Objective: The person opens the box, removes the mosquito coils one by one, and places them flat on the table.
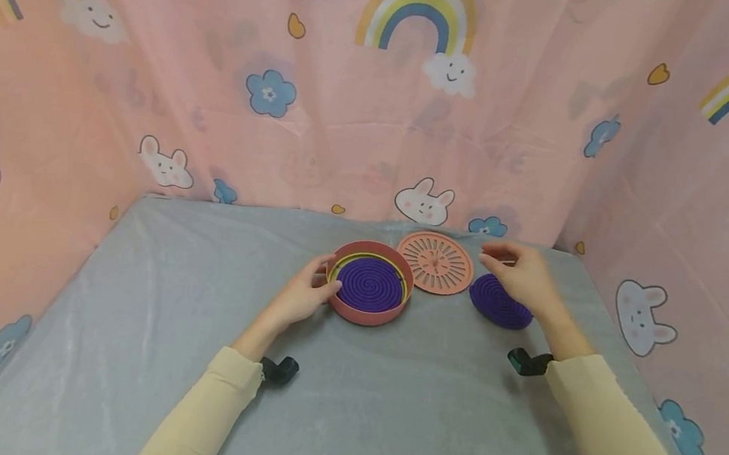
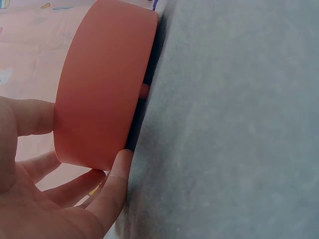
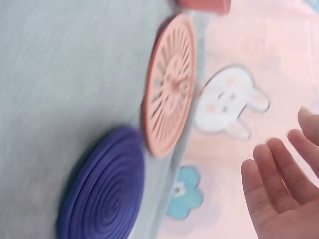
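A round pink mosquito coil holder (image 1: pixel 364 319) stands on the grey cloth, with a purple mosquito coil (image 1: pixel 369 286) lying flat inside a yellow ring. My left hand (image 1: pixel 304 295) grips the holder's left side, the thumb at its rim. From the left wrist view, one fingertip (image 2: pixel 123 158) reaches the holder's lower edge, where a small foot shows. Over on the right, my right hand (image 1: pixel 525 278) hovers above a second purple mosquito coil (image 1: pixel 501 303), its fingers loosely bent around nothing. That coil (image 3: pixel 107 194) lies below the palm's side in the right wrist view.
Just behind and right of the holder lies the slotted pink lid (image 1: pixel 435 264), a small knob or spike at its middle. The grey cloth (image 1: pixel 383 412) covers the table, and pink printed curtains (image 1: pixel 319 154) enclose its back and sides.
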{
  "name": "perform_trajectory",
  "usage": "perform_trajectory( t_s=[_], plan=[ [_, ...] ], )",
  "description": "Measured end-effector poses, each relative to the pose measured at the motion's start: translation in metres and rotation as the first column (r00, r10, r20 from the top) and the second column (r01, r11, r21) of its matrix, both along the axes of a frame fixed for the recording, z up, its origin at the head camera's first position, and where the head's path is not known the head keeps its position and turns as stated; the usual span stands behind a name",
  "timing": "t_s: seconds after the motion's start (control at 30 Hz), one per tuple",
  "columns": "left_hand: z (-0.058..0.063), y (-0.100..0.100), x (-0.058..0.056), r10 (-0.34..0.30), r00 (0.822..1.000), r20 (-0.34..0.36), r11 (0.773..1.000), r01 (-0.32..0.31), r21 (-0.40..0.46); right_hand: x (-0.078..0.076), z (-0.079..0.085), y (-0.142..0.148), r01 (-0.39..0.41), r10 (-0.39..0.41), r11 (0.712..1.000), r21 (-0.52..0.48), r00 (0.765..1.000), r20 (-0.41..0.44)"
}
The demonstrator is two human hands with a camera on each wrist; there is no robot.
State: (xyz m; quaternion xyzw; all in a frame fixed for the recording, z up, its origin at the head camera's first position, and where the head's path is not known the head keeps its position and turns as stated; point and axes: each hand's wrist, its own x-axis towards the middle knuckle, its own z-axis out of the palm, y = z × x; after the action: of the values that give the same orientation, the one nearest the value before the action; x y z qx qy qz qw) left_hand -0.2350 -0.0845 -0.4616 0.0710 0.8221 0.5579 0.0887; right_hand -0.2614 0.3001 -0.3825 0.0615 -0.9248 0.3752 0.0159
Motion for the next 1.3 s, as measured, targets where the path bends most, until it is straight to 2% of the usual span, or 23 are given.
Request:
perform_trajectory(
  t_s=[0.37, 0.7, 0.93, 1.03, 1.3],
  plan=[
    [0.001, 0.001, 0.002, 0.011, 1.000, 0.008, 1.000, -0.010, -0.016, 0.002, 0.001, -0.045, -0.104, 0.103, 0.994, -0.034, 0.994, -0.038],
    [0.000, 0.000, 0.002, 0.009, 1.000, 0.010, 1.000, -0.009, -0.004, 0.001, -0.006, -0.087, -0.188, 0.184, 0.980, -0.068, 0.981, -0.064],
    [-0.001, -0.002, 0.001, 0.004, 1.000, 0.006, 1.000, -0.004, 0.000, -0.005, -0.011, -0.112, -0.270, 0.264, 0.962, -0.052, 0.959, -0.099],
    [0.000, -0.002, 0.000, 0.003, 1.000, 0.002, 1.000, -0.003, -0.004, -0.007, -0.015, -0.120, -0.299, 0.295, 0.953, -0.052, 0.952, -0.081],
    [0.001, -0.002, -0.001, 0.002, 1.000, 0.007, 1.000, -0.001, -0.009, -0.015, -0.026, -0.138, -0.310, 0.310, 0.950, -0.028, 0.951, -0.020]
  ],
)
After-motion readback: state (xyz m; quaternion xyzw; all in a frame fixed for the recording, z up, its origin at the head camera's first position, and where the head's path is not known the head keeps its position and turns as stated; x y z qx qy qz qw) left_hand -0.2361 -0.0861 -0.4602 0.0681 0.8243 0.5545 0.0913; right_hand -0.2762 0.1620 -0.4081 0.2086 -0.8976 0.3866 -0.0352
